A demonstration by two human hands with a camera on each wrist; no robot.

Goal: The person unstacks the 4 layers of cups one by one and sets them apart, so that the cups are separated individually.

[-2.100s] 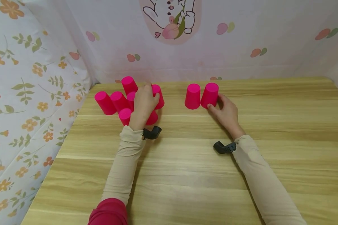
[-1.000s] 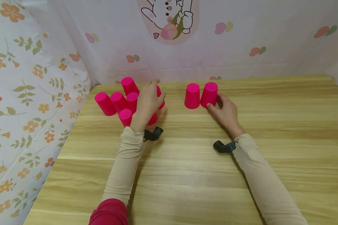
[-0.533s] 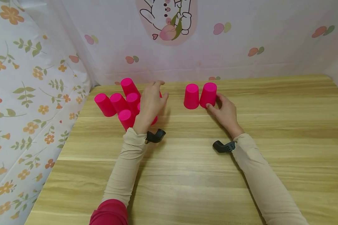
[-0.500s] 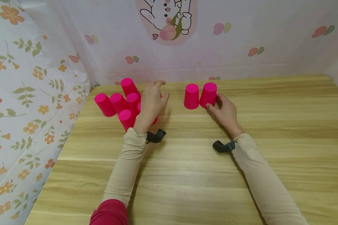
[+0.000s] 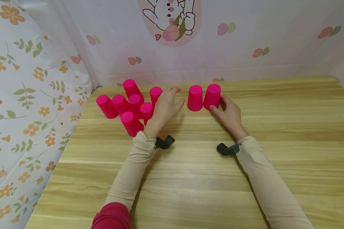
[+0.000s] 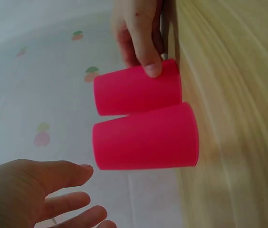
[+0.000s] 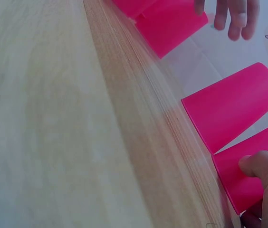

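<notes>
Two bright pink cups stand upside down side by side at the back middle of the table. My right hand [image 5: 228, 115] grips the right cup [image 5: 212, 96] low down, thumb on its front; in the right wrist view the thumb [image 7: 262, 165] presses on its wall. Its neighbour, the left cup [image 5: 195, 98], touches it at the base. My left hand [image 5: 167, 107] holds nothing and hovers left of that pair, fingers spread and pointing towards the left cup [image 6: 146, 137]. Behind and left of this hand stands another pink cup [image 5: 155, 94], partly covered by it.
Several more upside-down pink cups [image 5: 121, 105] cluster at the back left of the wooden table [image 5: 189, 178]. The nearest cup [image 5: 132, 123] of this group stands beside my left wrist. A patterned white cloth [image 5: 240, 41] hangs right behind the table, and a floral one at the left.
My left hand has moved right, away from the cluster towards the pair, uncovering cups behind it. The right hand has stayed on the right cup.
</notes>
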